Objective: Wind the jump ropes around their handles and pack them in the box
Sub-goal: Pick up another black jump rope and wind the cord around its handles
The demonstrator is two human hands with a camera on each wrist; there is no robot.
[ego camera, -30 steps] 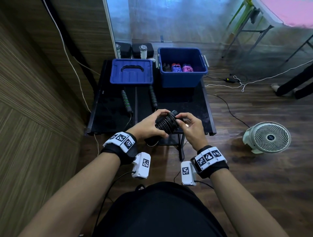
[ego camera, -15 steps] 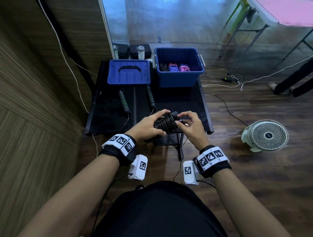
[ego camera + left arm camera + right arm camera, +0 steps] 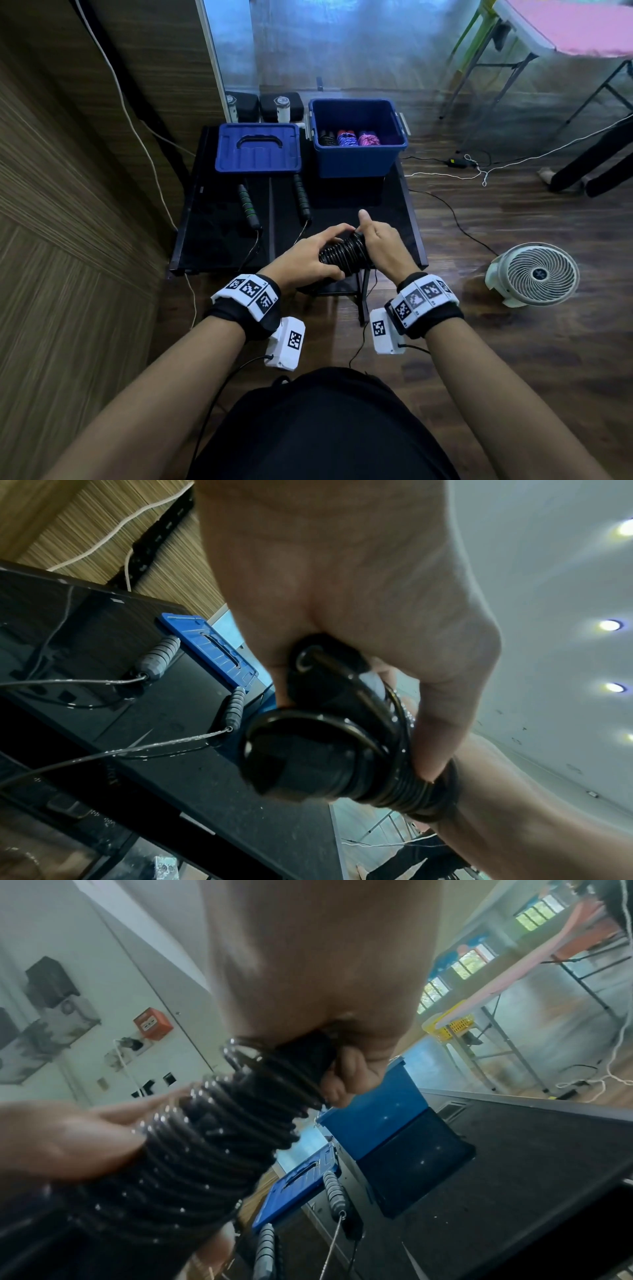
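Both hands hold a black jump rope (image 3: 344, 254) wound in tight coils round its handles, above the near edge of the black table (image 3: 390, 219). My left hand (image 3: 308, 255) grips the bundle's near end (image 3: 308, 756). My right hand (image 3: 378, 245) curls round the far end (image 3: 298, 1069), thumb raised. Another jump rope lies unwound on the table, with its two green-ringed handles (image 3: 247, 207) (image 3: 301, 197) in front of the lid. The open blue box (image 3: 356, 137) at the back right holds three wound ropes, black, blue and pink.
The blue lid (image 3: 258, 147) lies flat to the left of the box. Two black dumbbells (image 3: 281, 106) stand behind the table. A white fan (image 3: 534, 274) sits on the wooden floor to the right, with cables trailing near it. A wood-panelled wall runs along the left.
My right hand has turned over the far end of the bundle, and its thumb now points up. The bundle stays in both hands at the same place.
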